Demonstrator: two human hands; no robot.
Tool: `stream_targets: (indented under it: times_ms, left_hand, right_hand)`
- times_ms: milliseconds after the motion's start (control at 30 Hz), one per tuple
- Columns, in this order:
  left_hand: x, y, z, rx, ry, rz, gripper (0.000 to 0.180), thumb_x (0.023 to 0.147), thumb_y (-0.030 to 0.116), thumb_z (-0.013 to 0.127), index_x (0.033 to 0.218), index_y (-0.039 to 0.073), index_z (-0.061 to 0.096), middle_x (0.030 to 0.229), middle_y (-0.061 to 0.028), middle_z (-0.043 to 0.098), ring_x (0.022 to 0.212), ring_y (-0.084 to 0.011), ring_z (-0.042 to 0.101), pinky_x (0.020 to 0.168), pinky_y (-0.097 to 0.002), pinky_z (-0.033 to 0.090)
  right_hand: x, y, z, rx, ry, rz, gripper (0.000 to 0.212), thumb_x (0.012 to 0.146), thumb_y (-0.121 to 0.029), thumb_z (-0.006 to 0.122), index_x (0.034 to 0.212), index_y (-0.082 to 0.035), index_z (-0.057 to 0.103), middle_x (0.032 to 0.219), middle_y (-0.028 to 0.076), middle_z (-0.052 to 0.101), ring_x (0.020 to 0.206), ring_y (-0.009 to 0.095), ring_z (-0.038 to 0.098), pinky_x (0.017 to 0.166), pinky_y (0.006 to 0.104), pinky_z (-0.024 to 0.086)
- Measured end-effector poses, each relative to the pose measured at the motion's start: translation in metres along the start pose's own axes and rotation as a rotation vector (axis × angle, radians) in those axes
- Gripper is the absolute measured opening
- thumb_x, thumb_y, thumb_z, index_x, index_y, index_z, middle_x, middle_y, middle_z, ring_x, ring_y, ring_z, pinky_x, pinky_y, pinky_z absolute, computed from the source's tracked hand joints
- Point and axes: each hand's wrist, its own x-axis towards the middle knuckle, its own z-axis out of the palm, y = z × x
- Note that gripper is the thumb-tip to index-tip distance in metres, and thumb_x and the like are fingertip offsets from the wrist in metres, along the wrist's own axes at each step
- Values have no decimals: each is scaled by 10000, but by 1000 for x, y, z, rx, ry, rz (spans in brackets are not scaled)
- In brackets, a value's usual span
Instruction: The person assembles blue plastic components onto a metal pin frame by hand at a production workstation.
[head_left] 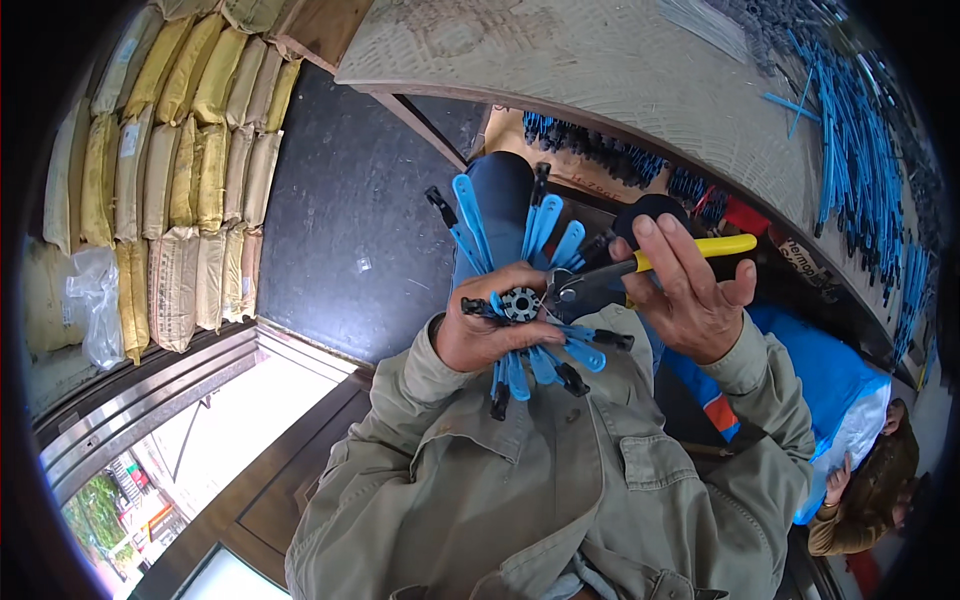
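Observation:
My left hand [500,318] is closed around a bundle of flat blue plastic arms [472,222] with black clip-like ends. They fan out around a round, slotted black hub [521,304] at the thumb and fingers. My right hand [690,285] holds a pair of pliers [712,247] with yellow handles; some of its fingers are stretched out over the grip. The dark jaws point left and sit close beside the hub, where a thin wire seems to show. Whether the jaws bite on it I cannot tell.
A worn workbench [560,50] spans the top, with a heap of blue rods [870,150] at its right. More blue and black pieces [600,145] lie under it. Stacked sacks [175,170] stand at left. Another person [880,480] is at lower right, near blue sheeting [815,360].

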Motion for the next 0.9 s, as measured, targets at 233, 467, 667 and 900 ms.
stream_targets:
  times_ms: [233, 467, 667, 900]
  left_hand:
    - [-1, 0, 0, 54, 8, 54, 429, 683, 78, 778, 1044, -21, 568, 863, -81, 600, 760, -148, 587, 646, -278, 453]
    - [-2, 0, -1, 78, 19, 95, 436, 683, 81, 777, 1049, -22, 565, 890, -98, 607, 779, -162, 596, 669, -284, 457]
    - [-7, -5, -4, 65, 17, 82, 437, 701, 77, 761, 1075, -22, 557, 904, -105, 609, 787, -167, 590, 702, -288, 459]
    - [-9, -1, -4, 0, 67, 11, 492, 672, 109, 776, 1096, -28, 567, 928, -91, 605, 851, -163, 568, 761, -288, 436]
  right_hand:
    - [-2, -9, 2, 13, 68, 8, 113, 810, -260, 630, 785, -237, 522, 1171, -24, 532, 1081, 136, 539, 1068, 541, 41]
    - [0, -8, -17, 225, -95, 13, 117, 765, -175, 651, 875, -158, 613, 1145, 49, 527, 1002, 201, 557, 980, 493, 296]
    - [8, -5, -22, 486, -195, 24, 224, 659, -83, 674, 875, -65, 617, 1107, 133, 529, 925, 278, 563, 755, 402, 462]
    - [-5, -31, -5, 815, -157, 209, 306, 594, -75, 711, 878, -41, 603, 1049, 152, 553, 855, 300, 573, 685, 384, 475]
